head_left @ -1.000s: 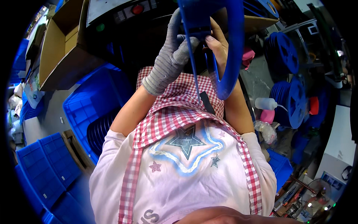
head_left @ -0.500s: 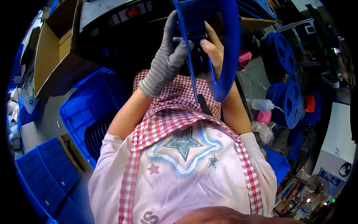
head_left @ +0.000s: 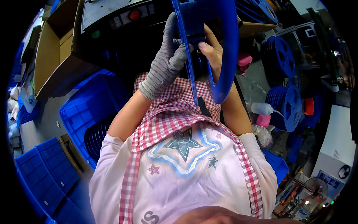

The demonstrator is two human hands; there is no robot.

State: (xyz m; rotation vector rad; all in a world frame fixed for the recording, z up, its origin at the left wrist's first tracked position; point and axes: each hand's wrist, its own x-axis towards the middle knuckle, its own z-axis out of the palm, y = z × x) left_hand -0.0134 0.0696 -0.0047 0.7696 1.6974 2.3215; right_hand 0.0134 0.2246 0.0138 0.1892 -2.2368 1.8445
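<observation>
A large blue plastic reel (head_left: pixel 226 56) is held upright and edge-on in front of my chest, above my red-and-white checked apron. My left hand (head_left: pixel 167 59), in a grey knit glove, grips the reel's near flange and hub from the left. My bare right hand (head_left: pixel 210 50) holds the reel from between its two flanges, thumb on the hub. A dark strip (head_left: pixel 203 106) hangs down from the reel toward my apron.
A machine panel with a red button (head_left: pixel 134 15) and a green one (head_left: pixel 95 34) is ahead. Cardboard boxes (head_left: pixel 52 52) stand at the left, blue crates (head_left: pixel 89 112) below them. More blue reels (head_left: pixel 283 59) and a white squeeze bottle (head_left: pixel 263 109) lie at the right.
The reel and both hands have risen slightly and shifted a little left in view; the grip on the reel is the same.
</observation>
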